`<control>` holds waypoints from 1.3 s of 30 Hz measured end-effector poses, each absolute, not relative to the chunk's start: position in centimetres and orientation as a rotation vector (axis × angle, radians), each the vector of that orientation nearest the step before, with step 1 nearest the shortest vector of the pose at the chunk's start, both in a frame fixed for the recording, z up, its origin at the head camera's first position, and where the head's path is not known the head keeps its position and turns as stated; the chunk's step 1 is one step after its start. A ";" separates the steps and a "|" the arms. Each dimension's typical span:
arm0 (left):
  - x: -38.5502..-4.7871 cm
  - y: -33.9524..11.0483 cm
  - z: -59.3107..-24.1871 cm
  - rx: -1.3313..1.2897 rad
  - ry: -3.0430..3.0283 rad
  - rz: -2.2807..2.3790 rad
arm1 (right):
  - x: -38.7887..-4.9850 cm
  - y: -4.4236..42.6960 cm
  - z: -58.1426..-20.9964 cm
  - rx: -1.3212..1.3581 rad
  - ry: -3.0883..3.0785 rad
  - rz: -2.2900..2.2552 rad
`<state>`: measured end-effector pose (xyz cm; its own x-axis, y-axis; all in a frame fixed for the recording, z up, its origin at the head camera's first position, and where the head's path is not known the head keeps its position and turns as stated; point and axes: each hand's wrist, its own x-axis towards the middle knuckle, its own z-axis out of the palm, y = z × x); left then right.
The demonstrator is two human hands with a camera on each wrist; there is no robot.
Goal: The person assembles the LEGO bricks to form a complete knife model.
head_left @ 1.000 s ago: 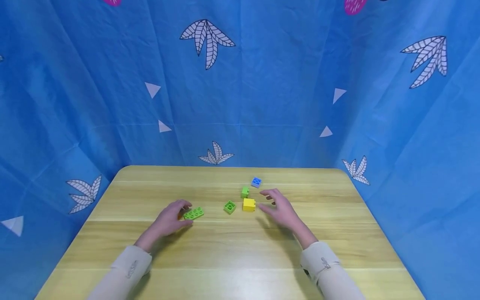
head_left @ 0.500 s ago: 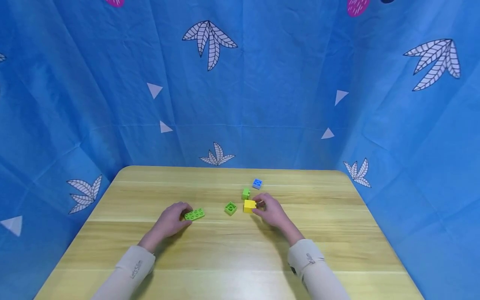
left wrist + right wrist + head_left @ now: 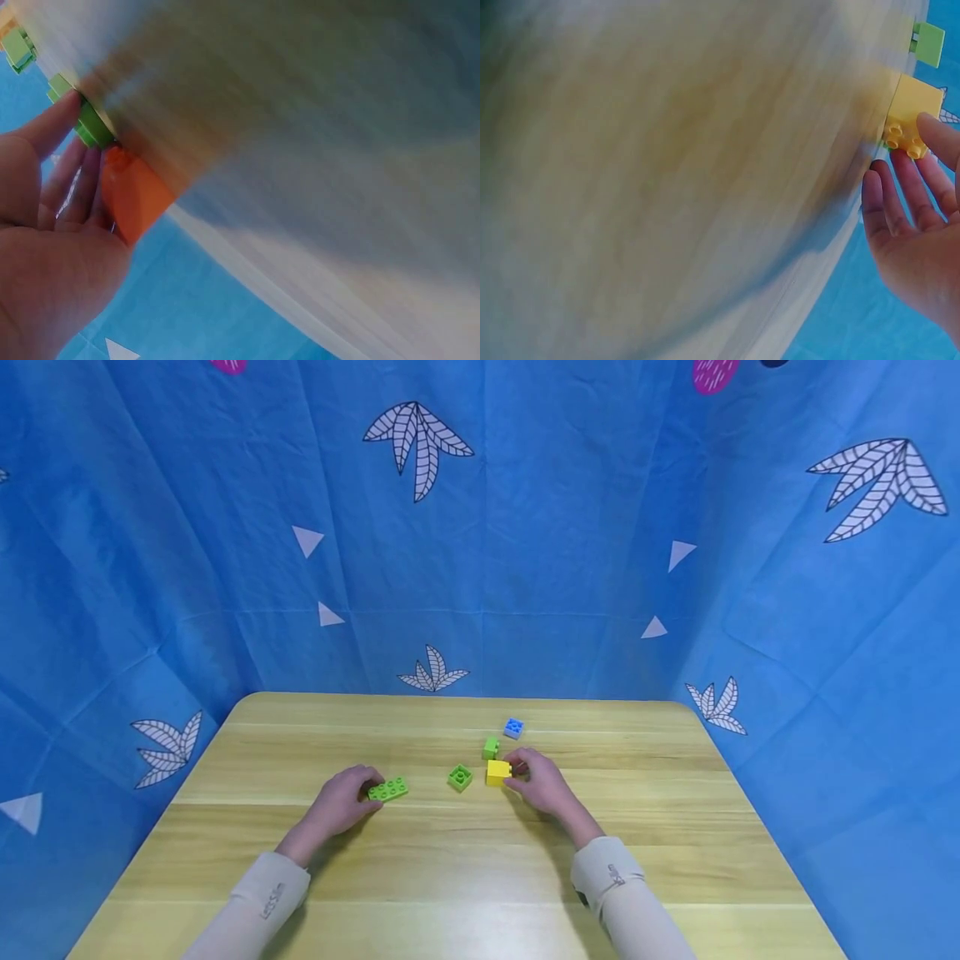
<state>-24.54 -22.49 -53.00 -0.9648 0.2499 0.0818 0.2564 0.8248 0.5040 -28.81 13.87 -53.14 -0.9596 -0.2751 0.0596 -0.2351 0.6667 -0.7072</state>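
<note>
My left hand (image 3: 337, 802) has thumb and fingers on either side of a long green toy building brick (image 3: 390, 790), which lies studs up on the table. An orange piece (image 3: 139, 193), its kind unclear, sits beside the brick near my palm in the left wrist view; my hand hides it in the head view. On the right, my other hand (image 3: 546, 787) pinches a yellow building brick (image 3: 497, 773) at its studded end, the thumb on one side. The studs of this yellow brick (image 3: 917, 97) face my palm in the right wrist view.
Between the hands lies a square green brick (image 3: 461, 778), hollow side up. Behind the yellow brick is a small green brick (image 3: 491, 748), and farther back a blue brick (image 3: 513, 728). Blue patterned cloth (image 3: 480, 568) surrounds the wooden table (image 3: 435, 877).
My right hand has moved left and down onto the yellow brick and now pinches it. The left hand's fingers have drawn closer around the long green brick, which lies in about the same place.
</note>
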 end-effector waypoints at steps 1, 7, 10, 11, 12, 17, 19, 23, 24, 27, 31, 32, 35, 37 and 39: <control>-24.5 -22.5 -53.0 -0.418 -2.988 -0.829 | -28.8 13.9 -53.1 -0.431 2.819 -1.181; -24.6 -22.4 -53.0 -0.411 -2.991 -0.839 | -29.0 13.9 -53.1 -0.412 2.806 -1.191; -24.6 -22.4 -53.0 -0.401 -3.000 -0.834 | -29.0 13.9 -53.1 -0.412 2.807 -1.184; -24.6 -22.4 -53.0 -0.396 -3.003 -0.835 | -28.9 13.9 -53.1 -0.412 2.804 -1.184; -24.6 -22.4 -53.0 -0.398 -3.005 -0.829 | -28.9 13.9 -53.1 -0.411 2.803 -1.184; -24.6 -22.4 -53.1 -0.400 -3.005 -0.815 | -28.7 14.0 -53.1 -0.394 2.789 -1.178; -24.6 -22.4 -53.1 -0.400 -3.004 -0.816 | -28.7 14.0 -53.1 -0.389 2.785 -1.170; -24.6 -22.4 -53.0 -0.396 -3.003 -0.822 | -28.6 13.9 -52.9 -0.386 2.778 -1.169; -24.6 -22.4 -53.0 -0.393 -3.004 -0.821 | -28.6 13.9 -52.8 -0.387 2.777 -1.172; -24.6 -22.4 -53.0 -0.387 -3.010 -0.818 | -28.5 13.9 -52.5 -0.393 2.770 -1.192; -24.6 -22.5 -53.1 -0.392 -3.014 -0.819 | -28.1 13.9 -52.2 -0.424 2.750 -1.244; -24.6 -22.5 -53.1 -0.395 -3.014 -0.818 | -28.1 13.8 -52.1 -0.431 2.741 -1.262; -24.6 -22.5 -53.1 -0.405 -3.009 -0.812 | -27.7 13.7 -51.8 -0.448 2.712 -1.315; -24.6 -22.5 -53.1 -0.406 -3.006 -0.807 | -27.5 13.6 -51.6 -0.461 2.698 -1.337; -24.6 -22.5 -53.1 -0.412 -3.004 -0.803 | -27.3 13.5 -51.4 -0.472 2.688 -1.352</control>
